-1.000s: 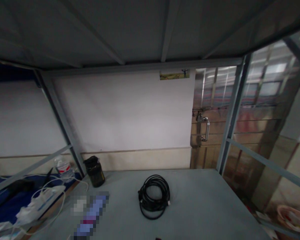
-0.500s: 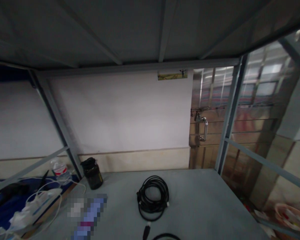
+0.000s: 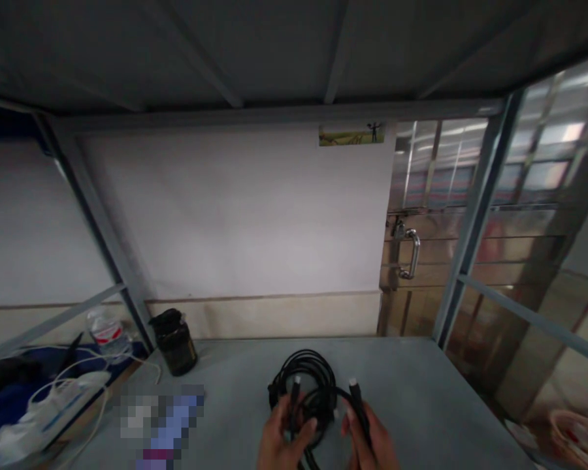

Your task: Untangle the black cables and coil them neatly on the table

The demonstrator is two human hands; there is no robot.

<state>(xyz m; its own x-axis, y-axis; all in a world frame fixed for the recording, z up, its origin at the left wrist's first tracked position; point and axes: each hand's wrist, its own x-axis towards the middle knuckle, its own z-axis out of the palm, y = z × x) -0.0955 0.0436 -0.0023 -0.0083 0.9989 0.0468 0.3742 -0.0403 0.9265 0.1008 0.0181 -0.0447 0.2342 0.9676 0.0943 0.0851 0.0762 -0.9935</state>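
A black cable (image 3: 308, 356), wound in loose loops, lies on the grey bed board (image 3: 396, 372) in front of me. My left hand (image 3: 279, 442) is closed around a cable end, its plug pointing up between thumb and fingers. To the right, my right hand (image 3: 376, 445) grips another cable end, whose plug (image 3: 355, 389) has a light metal tip and also points up. Both hands are at the near side of the coil, partly covering it. Whether the two ends belong to the coiled cable, I cannot tell.
A dark jar (image 3: 174, 344) stands at the back left, near a blurred-out blue item (image 3: 175, 427). Farther left are a clear bottle (image 3: 108, 336) and a white plastic-wrapped packet (image 3: 49, 418). Metal bed posts (image 3: 475, 241) rise at both sides, with a bunk overhead.
Both hands have come into view from below and hold cable ends with the plugs raised. The near cable end has left its place on the board. My view has shifted slightly.
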